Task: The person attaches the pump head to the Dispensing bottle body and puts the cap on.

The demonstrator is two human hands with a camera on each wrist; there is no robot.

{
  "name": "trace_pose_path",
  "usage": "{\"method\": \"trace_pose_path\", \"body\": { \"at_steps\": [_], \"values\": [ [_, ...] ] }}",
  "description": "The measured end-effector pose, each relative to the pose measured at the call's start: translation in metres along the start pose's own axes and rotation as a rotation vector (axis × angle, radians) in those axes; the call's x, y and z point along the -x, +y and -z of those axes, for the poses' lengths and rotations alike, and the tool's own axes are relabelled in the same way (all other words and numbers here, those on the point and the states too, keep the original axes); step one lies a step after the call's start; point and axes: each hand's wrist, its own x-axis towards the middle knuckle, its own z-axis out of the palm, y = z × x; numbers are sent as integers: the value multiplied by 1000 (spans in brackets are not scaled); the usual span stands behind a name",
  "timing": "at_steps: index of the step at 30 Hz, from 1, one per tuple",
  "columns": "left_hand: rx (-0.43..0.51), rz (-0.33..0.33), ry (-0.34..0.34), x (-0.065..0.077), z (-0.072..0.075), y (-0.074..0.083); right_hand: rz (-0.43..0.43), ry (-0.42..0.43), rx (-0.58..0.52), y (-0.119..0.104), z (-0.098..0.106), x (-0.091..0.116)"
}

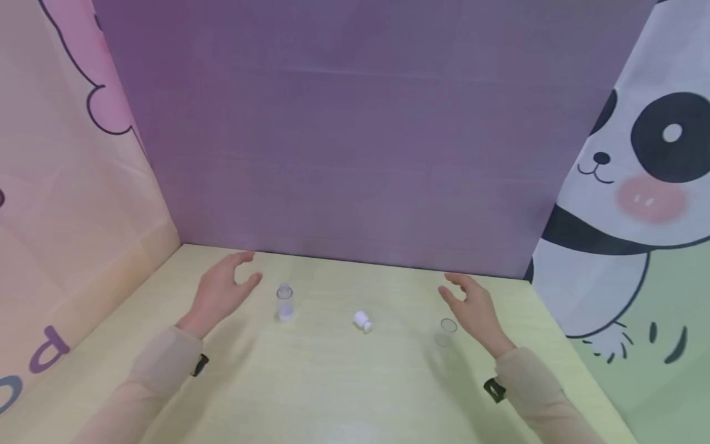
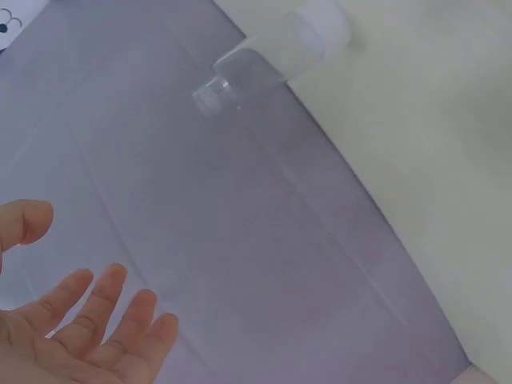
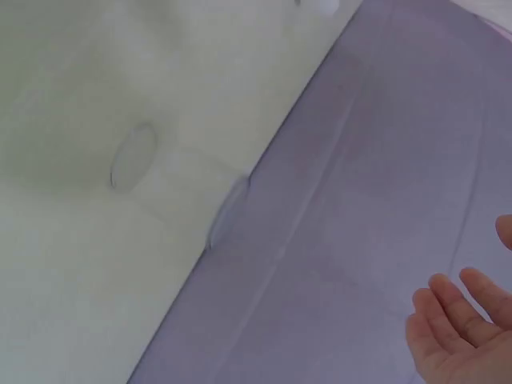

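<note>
A small clear bottle (image 1: 285,303) with a narrow neck and a whitish bottom stands upright on the table. My left hand (image 1: 224,287) hovers to its left, thumb and fingers apart, holding nothing; the left wrist view also has the bottle (image 2: 276,56), beyond the spread fingers (image 2: 100,308). In the middle lies a small white piece (image 1: 363,321) with a wide body and a narrower end, like a bottle's pump top. At the right stands a see-through cylinder (image 1: 448,325), faint except for its rims. My right hand (image 1: 470,308) is raised beside it, fingers loosely bent around nothing.
The pale wooden table (image 1: 333,382) ends at a purple cloth backdrop (image 1: 355,142). A printed panel with a panda (image 1: 604,265) borders the right side, and a pink-patterned panel (image 1: 72,203) the left. Dark straps with small devices sit at both wrists.
</note>
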Motion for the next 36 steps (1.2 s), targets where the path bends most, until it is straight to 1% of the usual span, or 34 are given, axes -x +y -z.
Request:
{"method": "trace_pose_path", "body": {
  "at_steps": [3,5,9,14,20,22,25,29,33,36],
  "values": [
    [14,-10,7,5,-4,-3,12,13,-39,-4,-9,5],
    [27,-7,-1,8,-7,-4,14,25,-51,-6,-15,8],
    [67,23,-33,16,-11,-6,15,30,-78,-9,-26,13],
    [122,54,-64,25,-15,-7,15,-18,-105,-11,-38,18],
    [130,41,-84,31,-22,-9,37,-74,-99,-9,-50,20],
    [130,46,-100,32,-26,-11,32,-90,-96,-8,-54,20],
    [138,55,-144,31,-33,-14,11,-121,-114,-8,-58,21],
    [153,72,-195,30,-42,-16,-17,-153,-175,-7,-65,21],
    [173,96,-223,29,-47,-16,-46,-175,-247,-4,-75,19],
    [183,114,-238,29,-49,-16,-56,-189,-258,-2,-83,18]
  ]
}}
